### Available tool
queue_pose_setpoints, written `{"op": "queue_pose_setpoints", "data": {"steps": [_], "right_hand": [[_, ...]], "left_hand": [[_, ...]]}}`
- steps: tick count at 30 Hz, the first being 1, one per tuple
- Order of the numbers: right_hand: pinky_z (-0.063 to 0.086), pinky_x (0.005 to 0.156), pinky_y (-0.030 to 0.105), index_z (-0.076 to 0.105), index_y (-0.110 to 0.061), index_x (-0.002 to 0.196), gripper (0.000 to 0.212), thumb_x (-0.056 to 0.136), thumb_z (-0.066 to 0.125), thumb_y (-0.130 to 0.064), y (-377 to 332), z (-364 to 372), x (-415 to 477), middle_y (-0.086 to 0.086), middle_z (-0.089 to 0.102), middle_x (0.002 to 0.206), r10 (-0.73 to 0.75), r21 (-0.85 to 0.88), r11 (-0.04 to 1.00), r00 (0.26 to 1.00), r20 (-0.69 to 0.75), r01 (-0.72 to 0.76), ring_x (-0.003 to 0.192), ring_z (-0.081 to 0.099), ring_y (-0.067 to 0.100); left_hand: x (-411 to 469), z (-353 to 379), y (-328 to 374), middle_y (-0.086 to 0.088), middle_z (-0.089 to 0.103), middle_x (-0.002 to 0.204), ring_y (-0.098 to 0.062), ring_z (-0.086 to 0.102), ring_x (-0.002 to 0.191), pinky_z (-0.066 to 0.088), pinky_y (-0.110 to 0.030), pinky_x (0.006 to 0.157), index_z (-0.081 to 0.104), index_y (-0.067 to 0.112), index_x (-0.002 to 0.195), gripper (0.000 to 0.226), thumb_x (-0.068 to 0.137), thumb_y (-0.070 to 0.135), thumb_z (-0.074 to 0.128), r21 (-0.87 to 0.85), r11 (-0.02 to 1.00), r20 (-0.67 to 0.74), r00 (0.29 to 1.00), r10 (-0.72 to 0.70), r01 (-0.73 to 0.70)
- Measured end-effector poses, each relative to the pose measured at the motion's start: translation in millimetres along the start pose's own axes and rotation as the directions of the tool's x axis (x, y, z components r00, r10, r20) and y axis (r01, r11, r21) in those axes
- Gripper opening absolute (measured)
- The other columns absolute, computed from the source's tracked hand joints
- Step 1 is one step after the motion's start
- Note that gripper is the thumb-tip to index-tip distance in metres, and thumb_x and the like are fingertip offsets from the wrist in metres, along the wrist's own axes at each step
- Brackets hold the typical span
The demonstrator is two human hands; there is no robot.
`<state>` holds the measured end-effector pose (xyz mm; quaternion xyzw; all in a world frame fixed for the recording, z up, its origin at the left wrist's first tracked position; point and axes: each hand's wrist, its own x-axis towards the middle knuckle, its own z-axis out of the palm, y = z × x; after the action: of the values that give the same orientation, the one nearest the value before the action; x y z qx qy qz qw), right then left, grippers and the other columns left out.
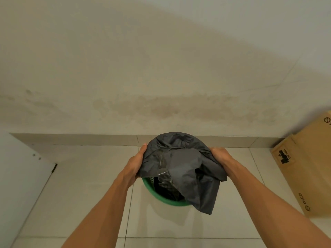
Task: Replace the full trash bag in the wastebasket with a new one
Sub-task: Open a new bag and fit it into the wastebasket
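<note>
A green wastebasket (162, 199) stands on the tiled floor close to the wall. A dark grey trash bag (180, 158) is spread over its mouth, covering the far rim, with a loose flap hanging over the near right rim. My left hand (136, 163) grips the bag's left edge at the basket's left side. My right hand (221, 155) grips the bag's right edge. Inside the basket some shiny dark plastic (164, 178) shows under the bag; what lies deeper is hidden.
A cardboard box (308, 167) stands on the floor at the right, against the wall. A white panel or door (23, 174) is at the left. The stained wall (161, 86) with a tiled skirting runs right behind the basket.
</note>
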<state>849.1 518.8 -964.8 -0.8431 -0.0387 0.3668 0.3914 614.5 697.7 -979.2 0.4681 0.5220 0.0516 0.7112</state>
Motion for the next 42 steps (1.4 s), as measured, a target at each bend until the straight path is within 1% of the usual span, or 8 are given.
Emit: {"op": "queue_pose_setpoints", "data": {"steps": [4,9,13,18,22,27,35,42], "right_hand": [[0.051,0.09,0.038,0.067,-0.014,0.099,0.014,0.094,0.065,-0.027,6,-2,2,0.012,0.069,0.116,-0.145,-0.043,0.989,0.986,-0.085,0.142,0.097,0.062,0.025],[0.051,0.091,0.04,0.066,-0.024,0.102,0.013,0.093,0.066,-0.014,8,-30,-23,-0.005,0.056,0.109,-0.763,-0.335,0.621,0.645,-0.05,0.709,0.103,0.058,0.015],[0.052,0.092,0.04,0.07,-0.029,0.118,0.025,0.095,0.063,-0.031,3,-52,-52,-0.015,0.065,0.108,-0.682,-0.415,0.44,0.597,0.422,0.796,0.104,0.058,0.003],[0.048,0.094,0.025,0.055,-0.038,0.137,0.082,0.068,0.075,-0.077,7,-69,-75,-0.017,0.053,0.121,-0.533,-0.447,0.426,0.618,0.578,0.786,0.113,0.052,0.002],[0.039,0.102,0.018,0.045,-0.037,0.143,0.106,0.053,0.079,-0.083,20,-61,-72,-0.018,0.046,0.129,-0.532,-0.533,0.34,0.626,0.57,0.775,0.118,0.045,0.001],[0.036,0.098,0.019,0.052,-0.036,0.134,0.094,0.055,0.08,-0.079,27,-51,-64,-0.016,0.051,0.123,-0.588,-0.555,0.342,0.633,0.503,0.758,0.117,0.039,0.004],[0.048,0.086,0.033,0.054,-0.035,0.104,0.052,0.068,0.087,-0.052,12,-35,-59,-0.017,0.055,0.105,-0.703,-0.558,0.356,0.608,0.369,0.75,0.101,0.048,0.009],[0.053,0.081,0.034,0.051,-0.032,0.122,0.058,0.075,0.085,-0.039,16,-33,-60,-0.009,0.058,0.119,-0.784,-0.588,0.279,0.534,0.317,0.759,0.105,0.055,0.016]], "left_hand": [[-14,0,-7,-0.007,0.046,0.135,-0.023,0.052,0.119,0.044,-0.04,0.105,0.069,0.023,0.118,0.066,0.075,0.071,0.064,0.472,0.831,-0.292,0.837,0.463,-0.295],[-39,-10,13,0.003,0.046,0.125,-0.014,0.043,0.12,0.047,-0.038,0.1,0.062,0.024,0.124,0.041,0.087,0.041,0.066,0.759,0.244,0.11,0.489,0.866,-0.604],[-61,-22,38,0.01,0.046,0.138,-0.009,0.042,0.127,0.042,-0.038,0.107,0.04,0.032,0.146,0.076,0.082,0.072,0.051,0.767,0.086,0.495,0.671,0.552,-0.636],[-78,-32,43,0.014,0.037,0.14,-0.006,0.034,0.129,0.032,-0.028,0.113,0.01,0.035,0.156,0.129,0.053,0.087,0.067,0.804,0.004,0.568,0.77,0.29,-0.594],[-76,-34,30,0.013,0.039,0.129,-0.007,0.036,0.119,0.04,-0.026,0.104,0.009,0.032,0.156,0.131,0.052,0.082,0.072,0.781,-0.159,0.623,0.732,0.276,-0.604],[-71,-33,26,0.013,0.054,0.11,-0.006,0.044,0.103,0.047,-0.026,0.087,0.057,0.028,0.123,0.07,0.065,0.058,0.081,0.77,-0.102,0.61,0.682,0.403,-0.629],[-52,-36,20,0.002,0.069,0.084,-0.021,0.067,0.074,0.054,-0.03,0.056,0.066,0.017,0.089,0.036,0.063,0.023,0.09,0.784,-0.238,0.557,0.48,0.678,-0.573],[-59,-37,11,0.013,0.055,0.108,-0.012,0.047,0.098,0.039,-0.032,0.095,0.055,0.026,0.119,0.081,0.065,0.086,0.055,0.762,-0.279,0.597,0.466,0.653,-0.585]]}}
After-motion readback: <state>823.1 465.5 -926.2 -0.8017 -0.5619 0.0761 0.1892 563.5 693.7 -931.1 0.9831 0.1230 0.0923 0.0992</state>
